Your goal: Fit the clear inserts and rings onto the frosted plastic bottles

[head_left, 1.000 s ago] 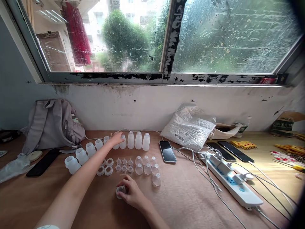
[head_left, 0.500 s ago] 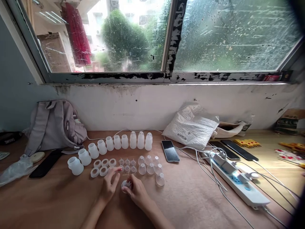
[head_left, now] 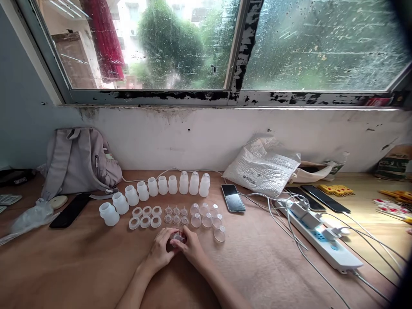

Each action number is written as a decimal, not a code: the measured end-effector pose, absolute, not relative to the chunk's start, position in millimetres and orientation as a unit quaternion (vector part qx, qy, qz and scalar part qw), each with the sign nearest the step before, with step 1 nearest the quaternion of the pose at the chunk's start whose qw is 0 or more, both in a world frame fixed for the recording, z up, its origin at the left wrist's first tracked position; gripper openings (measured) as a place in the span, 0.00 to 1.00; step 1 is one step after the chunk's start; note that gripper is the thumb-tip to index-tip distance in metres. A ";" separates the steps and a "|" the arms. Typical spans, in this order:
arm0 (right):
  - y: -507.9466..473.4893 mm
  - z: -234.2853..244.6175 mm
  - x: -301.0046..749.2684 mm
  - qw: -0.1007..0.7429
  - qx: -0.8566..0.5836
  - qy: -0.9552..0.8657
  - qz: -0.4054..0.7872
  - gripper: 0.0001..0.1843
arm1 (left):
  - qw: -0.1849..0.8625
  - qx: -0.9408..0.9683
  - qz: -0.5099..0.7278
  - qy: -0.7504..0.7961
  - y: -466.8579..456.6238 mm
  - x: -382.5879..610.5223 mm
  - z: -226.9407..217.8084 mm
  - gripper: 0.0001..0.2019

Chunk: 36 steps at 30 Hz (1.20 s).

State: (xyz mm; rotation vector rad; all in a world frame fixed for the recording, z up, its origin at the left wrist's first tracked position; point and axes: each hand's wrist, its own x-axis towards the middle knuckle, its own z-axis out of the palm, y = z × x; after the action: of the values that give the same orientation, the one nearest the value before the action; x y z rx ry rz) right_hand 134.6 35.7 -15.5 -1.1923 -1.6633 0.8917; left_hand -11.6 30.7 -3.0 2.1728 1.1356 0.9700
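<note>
Bare skin is all I can see of this person, from the fingertips up the forearms. At seven o'clock in my view is the left hand [head_left: 159,249], slim at the wrist, with a smooth left forearm [head_left: 137,279] that widens gently below it. Near six o'clock is the right hand [head_left: 193,249], equally uncovered, its slender right forearm [head_left: 222,281] tapering to the wrist. The nails are too small to make out.

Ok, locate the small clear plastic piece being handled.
In the head view, the small clear plastic piece is below and slightly left of centre, between the left hand and right hand.
</note>
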 end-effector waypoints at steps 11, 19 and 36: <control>34.4 -16.9 128.6 0.454 -0.487 -0.649 0.368 0.19 | 0.159 0.816 0.348 0.433 26.5 -16.8 4.7 0.14; 31.5 -12.5 128.6 0.508 -0.495 -0.608 0.357 0.16 | 0.082 0.803 0.340 0.482 19.1 -48.6 1.0 0.15; 49.5 -23.6 104.7 0.331 -0.565 -0.740 0.150 0.16 | -0.025 0.673 0.308 0.672 23.0 -139.5 -28.7 0.16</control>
State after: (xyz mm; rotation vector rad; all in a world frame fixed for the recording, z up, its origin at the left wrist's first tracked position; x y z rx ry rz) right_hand 104.7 49.5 -23.6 -1.4783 -1.9354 0.3933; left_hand -139.5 23.0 -28.7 2.1490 2.1445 0.9818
